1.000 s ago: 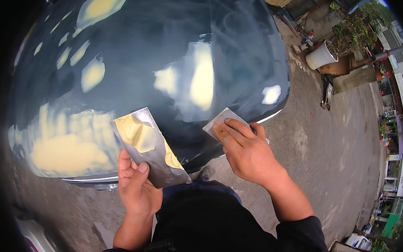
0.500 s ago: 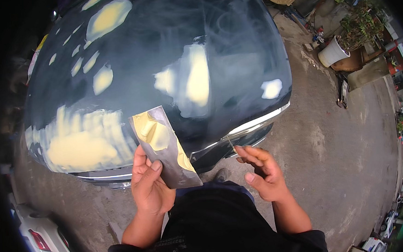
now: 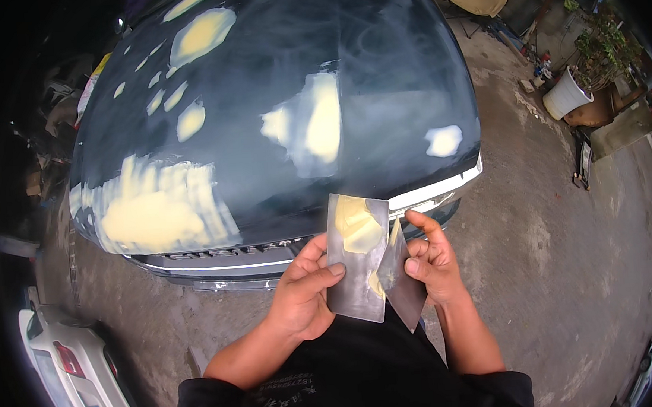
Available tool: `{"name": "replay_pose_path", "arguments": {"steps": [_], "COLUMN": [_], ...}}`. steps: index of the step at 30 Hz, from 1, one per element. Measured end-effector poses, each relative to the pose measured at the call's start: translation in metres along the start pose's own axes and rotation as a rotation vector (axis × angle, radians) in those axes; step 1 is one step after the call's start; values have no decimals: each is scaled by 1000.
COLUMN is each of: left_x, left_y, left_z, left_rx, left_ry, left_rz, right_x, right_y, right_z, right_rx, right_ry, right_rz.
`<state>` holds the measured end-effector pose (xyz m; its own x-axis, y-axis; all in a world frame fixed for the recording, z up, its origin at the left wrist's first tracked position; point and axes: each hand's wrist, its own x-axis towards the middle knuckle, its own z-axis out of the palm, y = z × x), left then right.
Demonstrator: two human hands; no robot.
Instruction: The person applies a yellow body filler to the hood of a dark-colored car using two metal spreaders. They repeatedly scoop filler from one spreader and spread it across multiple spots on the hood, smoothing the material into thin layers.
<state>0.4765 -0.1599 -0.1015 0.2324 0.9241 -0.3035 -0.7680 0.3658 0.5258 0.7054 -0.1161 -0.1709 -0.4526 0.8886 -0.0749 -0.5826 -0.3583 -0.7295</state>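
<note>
Over concrete point(image 3: 547, 279), I see a cream-patched hood point(image 3: 258, 77), paste point(image 3: 361, 235) unspent; left hand point(image 3: 301, 291) grips plate point(image 3: 353, 287), right hand point(image 3: 434, 268) pinches spreader point(image 3: 406, 288).

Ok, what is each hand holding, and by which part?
The left hand holds the putty-smeared metal plate by its left edge; the right hand holds the narrower-looking putty spreader by its right edge.

The camera sits on the head of the person point(image 3: 344, 378) and looks down, quite near the fingers point(image 3: 322, 280). Its wide, round view bends straight edges. It sees the car hood point(image 3: 248, 96) past the fingers and the ground point(image 3: 546, 264) beside them.
</note>
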Motion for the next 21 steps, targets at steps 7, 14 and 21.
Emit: {"name": "replay_pose_path", "arguments": {"steps": [7, 14, 21], "left_x": [-4, -2, -11], "left_y": [-20, -43, -37], "left_z": [17, 24, 27], "left_rx": [108, 303, 1259], "left_ry": [126, -149, -161], "left_rz": [541, 635, 595], "right_x": [-20, -22, -14], "right_y": [-43, -31, -51], "right_z": [-3, 11, 8], "right_rx": [-154, -324, -366], "right_ry": [79, 33, 7], "right_rz": [-253, -161, -337]}}
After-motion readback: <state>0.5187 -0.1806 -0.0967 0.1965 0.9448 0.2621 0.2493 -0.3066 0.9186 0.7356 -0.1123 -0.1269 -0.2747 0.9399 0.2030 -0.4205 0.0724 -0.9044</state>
